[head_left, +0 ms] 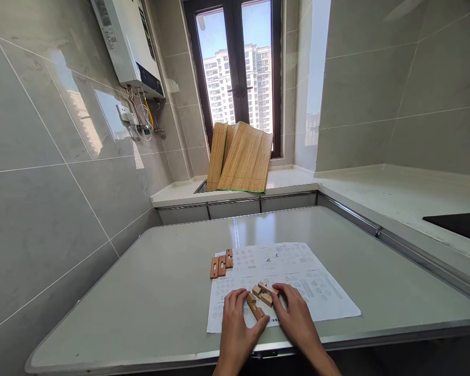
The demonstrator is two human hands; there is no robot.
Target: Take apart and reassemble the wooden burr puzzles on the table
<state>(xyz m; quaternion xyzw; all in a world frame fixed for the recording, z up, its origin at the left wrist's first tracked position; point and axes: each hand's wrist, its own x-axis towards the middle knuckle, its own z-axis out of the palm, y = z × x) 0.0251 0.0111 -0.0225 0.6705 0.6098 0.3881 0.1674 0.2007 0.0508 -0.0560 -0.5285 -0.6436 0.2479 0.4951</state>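
Note:
Low over the printed sheet, my left hand grips a notched wooden block lengthwise between thumb and fingers. To its right, my right hand has its thumb and fingers closed on the right end of a pair of joined notched wooden blocks. The two groups are close to each other, with a small gap between. Beyond my left hand, several flat reddish wooden pieces with slots lie side by side at the sheet's upper left edge.
A white instruction sheet with small diagrams lies on the pale glossy table. Behind it, a counter carries a folded bamboo mat before a window. A water heater hangs on the left wall.

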